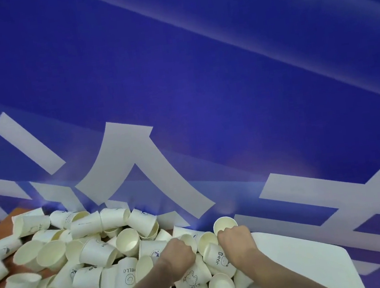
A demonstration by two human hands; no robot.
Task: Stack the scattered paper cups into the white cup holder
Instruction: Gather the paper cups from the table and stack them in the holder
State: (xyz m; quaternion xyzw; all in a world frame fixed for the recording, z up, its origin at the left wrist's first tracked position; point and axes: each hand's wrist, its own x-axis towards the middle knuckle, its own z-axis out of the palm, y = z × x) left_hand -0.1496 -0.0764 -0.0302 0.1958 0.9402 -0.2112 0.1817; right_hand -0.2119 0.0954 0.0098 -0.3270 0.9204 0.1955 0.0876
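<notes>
Both hands grip cups: the right hand (237,242) curls round an upright cream paper cup (225,224), and the left hand (179,255) closes on another cream paper cup (188,241) at its nine o'clock. Around them, a heap of scattered cream paper cups (78,262) covers the brown bench (0,225). At four o'clock lies a white flat surface (310,261). Beyond hangs a blue banner with white characters (198,69).

Blue banner wall (198,69) fills the far side, with large white characters (136,166) across its lower part and pale diagonal streaks of glare upper right. Brown tabletop (4,222) visible at left edge, near the wall. White flat surface (305,257) near right.
</notes>
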